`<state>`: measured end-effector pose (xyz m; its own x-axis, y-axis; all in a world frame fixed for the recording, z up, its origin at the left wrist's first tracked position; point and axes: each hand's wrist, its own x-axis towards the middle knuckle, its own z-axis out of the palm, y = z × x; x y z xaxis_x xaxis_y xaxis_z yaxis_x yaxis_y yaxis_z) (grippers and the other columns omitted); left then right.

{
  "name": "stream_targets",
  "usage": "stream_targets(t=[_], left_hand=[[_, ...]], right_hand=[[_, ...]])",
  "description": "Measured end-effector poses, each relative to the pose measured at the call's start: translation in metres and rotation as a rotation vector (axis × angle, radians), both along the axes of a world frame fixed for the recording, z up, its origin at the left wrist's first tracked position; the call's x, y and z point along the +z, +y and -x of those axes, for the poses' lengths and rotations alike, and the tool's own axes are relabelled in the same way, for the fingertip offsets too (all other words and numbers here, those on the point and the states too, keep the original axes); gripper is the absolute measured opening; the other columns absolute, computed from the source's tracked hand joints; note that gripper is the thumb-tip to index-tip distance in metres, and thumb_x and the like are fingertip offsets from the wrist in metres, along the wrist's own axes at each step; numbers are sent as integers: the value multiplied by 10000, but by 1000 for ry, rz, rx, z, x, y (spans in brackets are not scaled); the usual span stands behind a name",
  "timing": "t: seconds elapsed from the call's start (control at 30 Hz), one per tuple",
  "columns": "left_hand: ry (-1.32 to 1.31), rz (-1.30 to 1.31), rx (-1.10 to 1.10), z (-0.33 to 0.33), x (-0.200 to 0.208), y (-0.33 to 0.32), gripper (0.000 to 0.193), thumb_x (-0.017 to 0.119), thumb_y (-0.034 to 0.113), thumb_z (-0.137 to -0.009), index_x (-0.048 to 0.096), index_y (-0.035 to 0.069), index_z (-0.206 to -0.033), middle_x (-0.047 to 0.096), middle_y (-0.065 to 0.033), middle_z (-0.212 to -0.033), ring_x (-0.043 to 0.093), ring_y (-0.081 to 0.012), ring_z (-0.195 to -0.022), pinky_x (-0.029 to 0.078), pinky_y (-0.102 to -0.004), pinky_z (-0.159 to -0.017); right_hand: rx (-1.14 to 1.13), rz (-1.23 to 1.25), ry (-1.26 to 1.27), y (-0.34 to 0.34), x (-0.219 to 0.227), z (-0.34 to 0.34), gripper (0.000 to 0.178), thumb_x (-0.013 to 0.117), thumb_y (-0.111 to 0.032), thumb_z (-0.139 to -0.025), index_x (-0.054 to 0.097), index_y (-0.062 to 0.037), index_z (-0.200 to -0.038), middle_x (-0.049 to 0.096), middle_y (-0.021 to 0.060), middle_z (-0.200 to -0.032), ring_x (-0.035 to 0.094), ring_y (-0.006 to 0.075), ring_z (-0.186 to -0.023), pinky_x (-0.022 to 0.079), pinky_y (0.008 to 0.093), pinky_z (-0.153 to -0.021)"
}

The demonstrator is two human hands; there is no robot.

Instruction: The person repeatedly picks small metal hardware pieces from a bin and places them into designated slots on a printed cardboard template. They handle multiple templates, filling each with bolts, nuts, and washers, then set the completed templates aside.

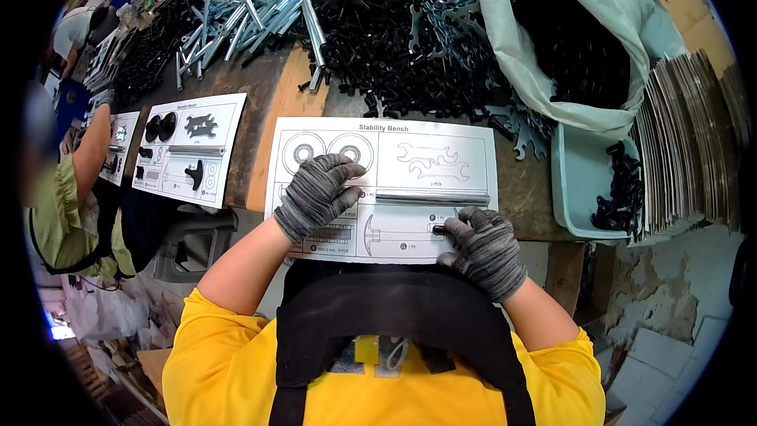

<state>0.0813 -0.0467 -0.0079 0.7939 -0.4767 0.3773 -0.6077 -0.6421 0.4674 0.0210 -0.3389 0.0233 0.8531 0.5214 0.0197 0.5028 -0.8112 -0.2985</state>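
A printed parts sheet lies at the table's front edge, with line drawings of rings, wrenches and a T-shaped handle. On its right half rests a silver metal tube. My left hand, in a grey knit glove, is over the sheet's left half, fingers bent and thumb apart, with nothing visible held. My right hand, gloved alike, is at the lower right edge. Its index fingertip meets a small black cylindrical part on the sheet, while the thumb stays apart lower down.
Behind the sheet are heaps of black bolts, silver tubes and flat wrenches. At right stand a white sack, a pale bin and stacked cardboard. Another sheet and a co-worker's arm are left.
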Motion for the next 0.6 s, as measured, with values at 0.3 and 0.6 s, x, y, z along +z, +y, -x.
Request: stream_targets(t=[0.3,0.6], left_hand=[[116,64,44,-5,-4,-5,230,660,134,-720,608,32,-920,588,-126,-832,579,-270,-758,479,-340,-687],[75,63,58,-2,-3,-3,210,647,145,-718,617,36,-896,610,-116,-831,574,-286,-804,473,-368,-726]], right_hand=[[194,-168,-37,-11,-18,-18,317,606,-216,-740,556,-117,-1038,592,95,-933,598,279,-695,496,367,-607],[-83,-125,21,7,-25,-4,269,615,-199,-733,547,-156,-989,530,94,-995,598,293,-690,508,391,-557]])
